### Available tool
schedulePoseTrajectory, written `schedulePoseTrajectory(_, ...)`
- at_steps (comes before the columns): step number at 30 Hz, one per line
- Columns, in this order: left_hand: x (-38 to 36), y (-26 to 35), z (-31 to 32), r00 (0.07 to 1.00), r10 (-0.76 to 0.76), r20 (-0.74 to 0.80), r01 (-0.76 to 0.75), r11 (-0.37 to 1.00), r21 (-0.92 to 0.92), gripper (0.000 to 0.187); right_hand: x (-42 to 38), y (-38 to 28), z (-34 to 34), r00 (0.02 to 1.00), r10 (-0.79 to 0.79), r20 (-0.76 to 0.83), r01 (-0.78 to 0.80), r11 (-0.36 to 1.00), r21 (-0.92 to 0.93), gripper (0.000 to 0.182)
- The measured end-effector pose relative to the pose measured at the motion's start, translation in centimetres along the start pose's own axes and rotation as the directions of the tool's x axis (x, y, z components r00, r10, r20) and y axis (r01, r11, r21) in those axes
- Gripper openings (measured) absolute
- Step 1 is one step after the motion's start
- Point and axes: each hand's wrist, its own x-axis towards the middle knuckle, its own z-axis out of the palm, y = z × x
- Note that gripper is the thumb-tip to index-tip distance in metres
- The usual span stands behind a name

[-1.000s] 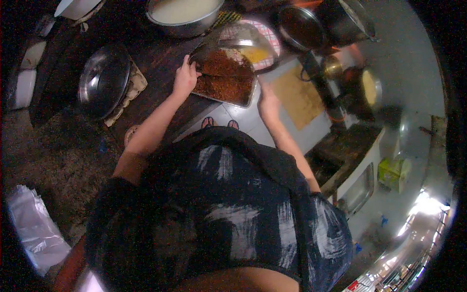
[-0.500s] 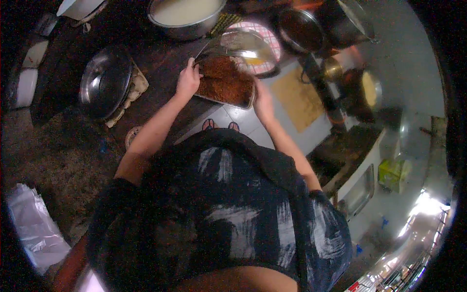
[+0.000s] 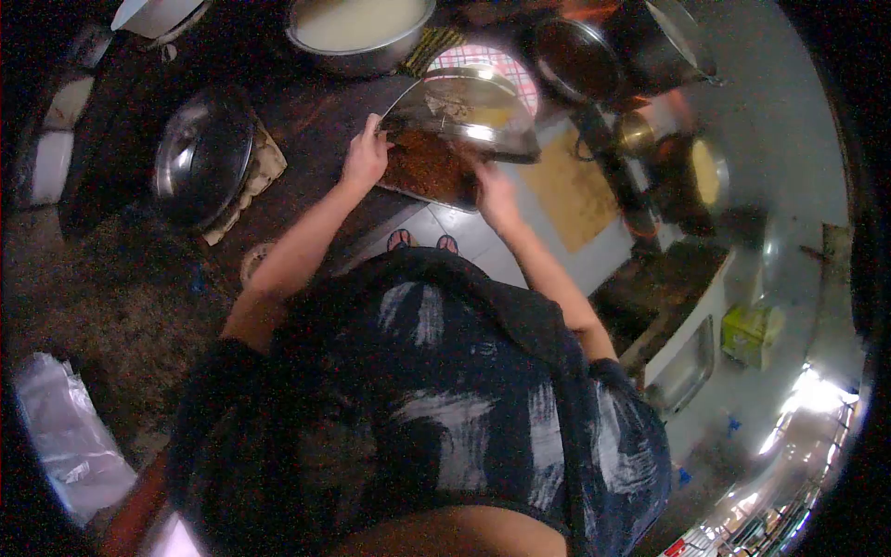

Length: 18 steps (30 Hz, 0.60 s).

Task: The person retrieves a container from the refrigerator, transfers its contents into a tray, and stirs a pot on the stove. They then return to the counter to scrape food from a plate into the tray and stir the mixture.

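My left grip (image 3: 368, 161) clasps the tray (image 3: 429, 200) at its left; whether my right grip (image 3: 494, 197), opposite, holds it, I can't tell.

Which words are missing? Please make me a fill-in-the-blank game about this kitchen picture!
1. The crumbly food in the tray is coloured ____.
2. The round pink-and-white thing near the top has a ____ pattern.
3. Below the tray, you can count ____ feet.
4. The big shiny bowl tilts on the ____ side of the picture.

Missing words: brown; checked; two; left.
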Motion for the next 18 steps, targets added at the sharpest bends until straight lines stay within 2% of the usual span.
schedulePoseTrajectory(3,0.4,-0.1,0.1,0.999,-0.016,-0.037,0.016,1.000,-0.022,0.023,-1.1,-0.5,-0.6,0.995,-0.056,0.080,0.064,0.994,-0.092,0.054)
schedulePoseTrajectory(5,0.5,0.4,-0.3,0.999,-0.024,-0.028,0.024,1.000,-0.020,0.020,-1.0,-0.7,-1.2,1.000,-0.007,-0.004,0.007,0.998,0.054,0.053)
schedulePoseTrajectory(9,0.2,1.3,-0.6,0.999,-0.047,0.004,0.047,0.997,-0.055,0.017,-0.7,0.6,-0.2,0.994,0.063,-0.094,-0.061,0.998,0.028,0.050)
schedulePoseTrajectory(11,0.0,1.2,-0.6,1.000,-0.009,-0.020,0.009,0.999,-0.037,0.017,-1.2,0.8,0.2,0.999,0.034,-0.038,-0.034,0.999,-0.004,0.050)
schedulePoseTrajectory(15,0.0,1.2,-0.6,0.997,-0.047,-0.068,0.045,0.999,-0.027,0.017,-1.9,0.7,-0.2,0.999,0.031,0.032,-0.032,0.999,0.036,0.048)
schedulePoseTrajectory(17,-0.2,1.0,-0.6,0.991,-0.111,-0.070,0.109,0.994,-0.034,0.018,-1.3,0.9,-0.2,0.989,0.016,-0.150,-0.003,0.996,0.084,0.046)
schedulePoseTrajectory(18,-0.3,1.0,-0.6,0.992,-0.111,-0.068,0.109,0.993,-0.034,0.018,-1.3,1.0,-0.3,0.989,0.018,-0.150,-0.005,0.996,0.085,0.046)
